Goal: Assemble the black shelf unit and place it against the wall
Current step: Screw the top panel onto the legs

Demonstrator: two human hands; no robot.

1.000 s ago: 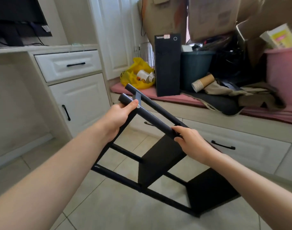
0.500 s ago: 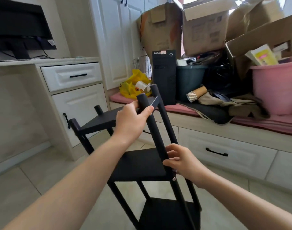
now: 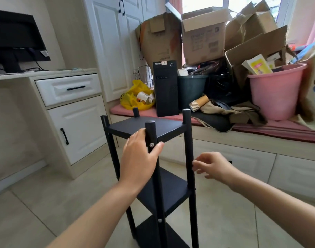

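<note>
The black shelf unit (image 3: 146,126) stands upright on the tiled floor in the middle of the view, with three black boards between four round posts. My left hand (image 3: 138,158) grips the near post just below the top board, thumb on the post's right side beside a silver screw. My right hand (image 3: 212,165) hovers just right of the right-hand post, fingers loosely curled and holding nothing; its fingertips are at the post, and I cannot tell whether they touch it.
A white desk cabinet (image 3: 72,113) with a monitor (image 3: 15,40) stands left. Behind the shelf runs a low window bench (image 3: 260,140) with a pink cushion, a black computer tower (image 3: 165,88), cardboard boxes (image 3: 203,34), a pink bucket (image 3: 276,90) and a yellow bag (image 3: 135,95).
The shelf unit swung from lying tilted to standing upright. My left hand kept its grip on the post. My right hand let go of the post and now hovers beside the right-hand post.
</note>
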